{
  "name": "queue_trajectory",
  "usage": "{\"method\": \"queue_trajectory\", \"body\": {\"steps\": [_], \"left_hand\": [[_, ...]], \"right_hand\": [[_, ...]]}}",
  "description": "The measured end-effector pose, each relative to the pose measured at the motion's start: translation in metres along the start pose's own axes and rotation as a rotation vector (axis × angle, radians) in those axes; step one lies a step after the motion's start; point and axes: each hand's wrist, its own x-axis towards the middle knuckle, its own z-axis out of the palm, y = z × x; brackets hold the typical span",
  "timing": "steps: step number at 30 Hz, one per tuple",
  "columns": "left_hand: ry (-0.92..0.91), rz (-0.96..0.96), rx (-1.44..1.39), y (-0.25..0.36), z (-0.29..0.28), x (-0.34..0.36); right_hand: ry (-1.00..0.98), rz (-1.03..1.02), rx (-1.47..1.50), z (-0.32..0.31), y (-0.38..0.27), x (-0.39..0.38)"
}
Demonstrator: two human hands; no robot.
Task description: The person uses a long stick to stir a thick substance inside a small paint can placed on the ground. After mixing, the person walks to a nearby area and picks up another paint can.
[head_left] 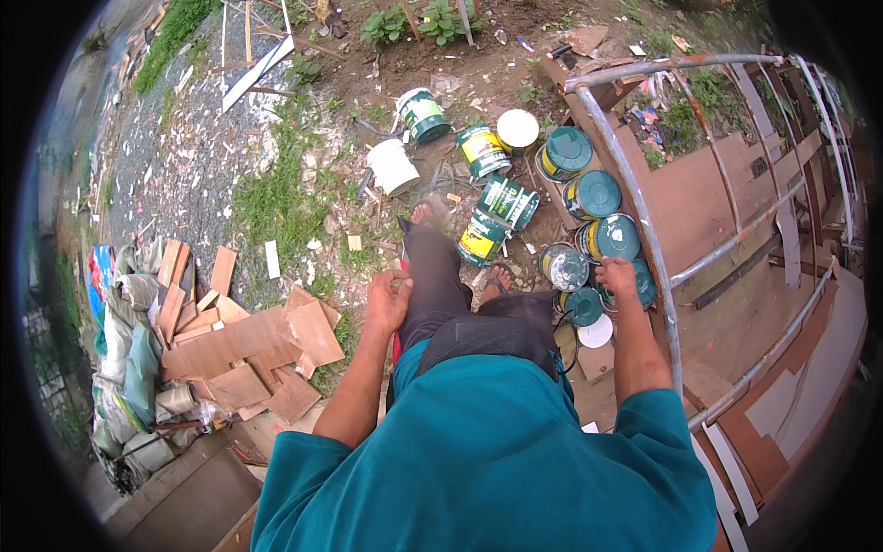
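My left hand (390, 300) hangs beside my left thigh, its fingers loosely bent and a little apart, with nothing in it. On the other side my right hand (616, 276) is over a cluster of paint buckets, fingers loosely bent and holding nothing I can see. Whether it touches a lid is hard to tell. Around it are a bucket with a pale-smeared green lid (617, 236), a white-spattered bucket (565, 268), a green-lidded bucket (581, 305) and a white lid (596, 331). Ahead of my feet, a green and yellow bucket (482, 237) lies tilted.
A metal pipe frame (616, 152) runs along the right, with brown boards (685, 198) behind it. More buckets stand ahead, including a white bucket (393, 167). Plywood scraps (244, 354) and filled sacks (120, 368) lie at left. Grass and debris cover the ground.
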Motion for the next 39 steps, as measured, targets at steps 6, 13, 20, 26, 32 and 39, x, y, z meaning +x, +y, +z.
{"method": "queue_trajectory", "body": {"steps": [6, 13, 20, 26, 32, 39], "left_hand": [[-0.293, 0.11, 0.098, 0.025, 0.036, 0.104], [-0.361, 0.379, 0.261, 0.024, 0.082, 0.246], [-0.379, 0.213, 0.382, -0.002, 0.07, 0.336], [-0.398, 0.073, 0.391, -0.019, 0.059, 0.384], [-0.395, 0.087, 0.346, -0.025, 0.054, 0.415], [-0.455, 0.108, 0.313, -0.029, 0.049, 0.427]], "right_hand": [[-0.1, -0.019, 0.053, 0.086, -0.029, 0.036], [0.154, -0.123, -0.371, 0.203, -0.132, 0.089], [0.233, 0.004, -0.479, 0.327, -0.249, 0.261], [0.279, 0.274, -0.559, 0.387, -0.292, 0.392], [0.388, 0.282, -0.596, 0.401, -0.28, 0.433], [0.513, -0.046, -0.677, 0.382, -0.302, 0.402]]}}
